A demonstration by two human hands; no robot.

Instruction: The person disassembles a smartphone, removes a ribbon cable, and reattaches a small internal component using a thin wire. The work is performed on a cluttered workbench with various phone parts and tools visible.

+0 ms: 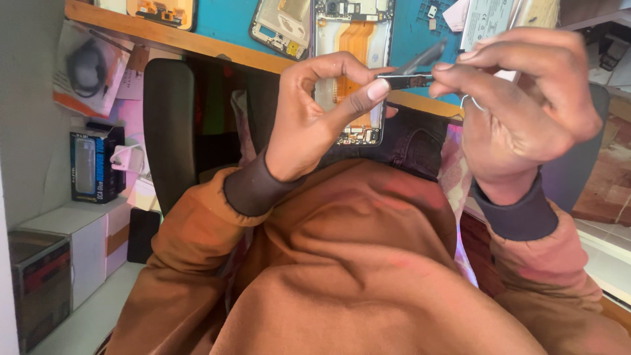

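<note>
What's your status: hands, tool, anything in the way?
Left hand pinching tweezers at one end. Right hand gripping the other end. Opened phone on the blue mat beyond. Nothing between hands.

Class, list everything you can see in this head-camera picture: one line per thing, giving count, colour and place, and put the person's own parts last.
Tweezers: one, dark metal, pinched between both hands.
Opened phone: one, orange flex inside, on the mat behind the hands.
Second phone frame: one, pale, left of it.
Work mat: one, blue, top of view.
Table edge: one, wooden.
Chair back: one, black, under the table.
Dark box: one, black and blue, left shelf.
White boxes: two, lower left.
Sweater: one, brown, centre.
Left hand: one, thumb and forefinger on the tweezers.
Right hand: one, gripping the tweezers' other end.
</note>
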